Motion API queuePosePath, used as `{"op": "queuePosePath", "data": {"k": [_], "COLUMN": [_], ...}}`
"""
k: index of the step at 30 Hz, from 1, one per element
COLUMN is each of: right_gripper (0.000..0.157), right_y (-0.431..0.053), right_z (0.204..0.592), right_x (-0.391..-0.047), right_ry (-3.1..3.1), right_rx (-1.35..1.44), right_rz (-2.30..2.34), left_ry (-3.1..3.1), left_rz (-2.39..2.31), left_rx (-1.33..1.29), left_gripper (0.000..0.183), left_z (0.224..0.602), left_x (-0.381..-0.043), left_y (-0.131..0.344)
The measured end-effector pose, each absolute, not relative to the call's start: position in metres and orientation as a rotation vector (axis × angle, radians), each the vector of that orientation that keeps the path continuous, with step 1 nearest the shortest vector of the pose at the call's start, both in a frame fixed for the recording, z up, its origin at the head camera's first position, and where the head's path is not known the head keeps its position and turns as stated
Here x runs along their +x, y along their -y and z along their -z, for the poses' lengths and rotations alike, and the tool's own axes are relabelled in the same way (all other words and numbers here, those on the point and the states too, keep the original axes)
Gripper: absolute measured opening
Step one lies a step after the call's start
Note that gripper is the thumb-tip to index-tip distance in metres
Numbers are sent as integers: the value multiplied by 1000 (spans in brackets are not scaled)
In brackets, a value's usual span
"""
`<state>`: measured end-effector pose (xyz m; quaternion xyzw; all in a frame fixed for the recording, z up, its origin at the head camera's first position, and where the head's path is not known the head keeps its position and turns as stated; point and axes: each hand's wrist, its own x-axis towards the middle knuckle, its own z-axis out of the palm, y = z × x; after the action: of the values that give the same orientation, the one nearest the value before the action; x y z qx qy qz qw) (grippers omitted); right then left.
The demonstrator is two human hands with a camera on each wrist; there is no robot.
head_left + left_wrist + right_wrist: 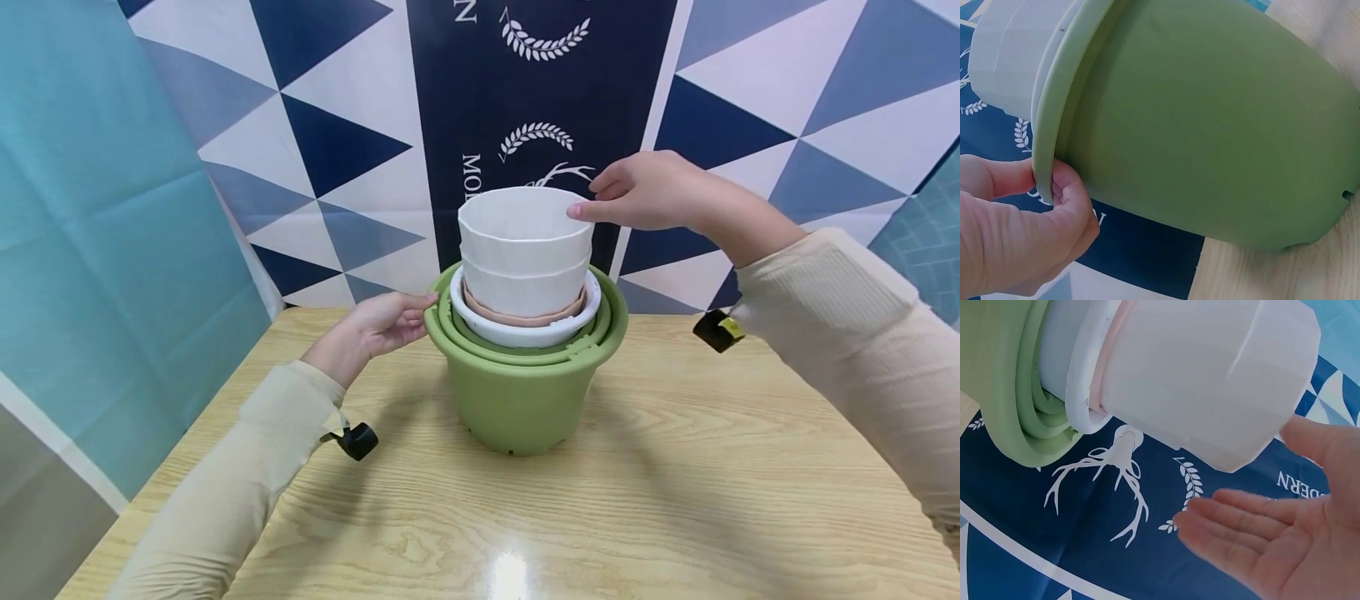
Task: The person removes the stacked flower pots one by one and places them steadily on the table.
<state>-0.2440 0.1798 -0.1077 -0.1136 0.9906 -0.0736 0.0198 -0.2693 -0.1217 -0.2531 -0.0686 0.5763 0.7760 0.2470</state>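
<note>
On the dark panel (435,100) of the patterned cloth, behind the outer green pot (517,408), some white writing (471,171) can be read. In the head view it runs sideways and begins with "MO", and the next letter is partly covered; in the right wrist view the letters "DERN" stand upside down. Higher above the outer green pot, one letter "N" (465,12) is visible. Between the writings are white leaf sprays (545,46). On the pots themselves no label can be made out.

The outer green pot stands upright on the table (712,433), its wide mouth pointing up and its long axis vertical. Inside its mouth there are nested more green rims (510,358), then a white rounded rim (517,336), then a pinkish rim (517,319). Above these, in the middle of the outer green pot, rise stacked white faceted pots (525,283), also with the mouth up.

At the left side of the outer green pot, the left hand (378,323) pinches its rim between thumb and fingers. Above and to the right of the outer green pot, the right hand (645,192) has its thumb at the top white rim; its other fingers are extended, apart from the thumb and from the white wall. Whether the thumb presses, one cannot tell.
</note>
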Motion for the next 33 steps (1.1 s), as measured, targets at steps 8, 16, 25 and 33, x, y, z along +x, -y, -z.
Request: {"op": "queuePosePath", "data": {"k": [8,16,25,33], "right_gripper": [69,46,47,50], "right_y": [-174,-164,-165,-167], "right_z": [106,104,107,105], "right_x": [-248,-255,-262,-266], "right_ry": [-3050,-3034,-2963,-2845], "right_rx": [-235,-146,-106,-146], "right_rz": [352,468,544,613], "left_ry": [-1635,-1764,-1801,-1808], "left_rz": [-2091,-2035,-1991,-1991], "left_rx": [-139,-84,-152,-172], "left_gripper": [14,17,39,32], "left_z": [252,250,245,245], "left_x": [-268,-266,-265,-267], "left_y": [123,124,120,116]}}
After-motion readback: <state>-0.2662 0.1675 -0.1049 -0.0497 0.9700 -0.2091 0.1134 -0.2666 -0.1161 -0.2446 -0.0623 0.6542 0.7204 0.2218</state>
